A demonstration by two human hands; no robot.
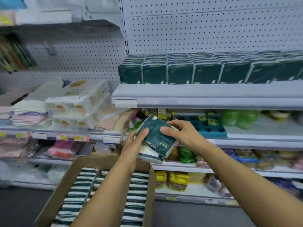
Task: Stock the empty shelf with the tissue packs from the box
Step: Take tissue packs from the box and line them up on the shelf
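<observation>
Tissue packs, dark green plastic-wrapped rectangular ones with white ends, are held as a small stack between both hands, above the far rim of the brown cardboard box. The stack is tilted, its long axis running from lower left by the box up to the right toward the white metal shelf, its green face with pale lettering turned up at the camera. How many packs make up the stack is hard to tell; only white edges show beneath the top one. The left hand cups the stack's lower left side, thumb curled onto the green face. The right hand grips the upper right end, fingers bent over the top. Above the box, that shelf already carries a row of upright matching green packs, blurring and cut off at the right edge. Inside the box lie more packs on edge, partly hidden by the forearms.
</observation>
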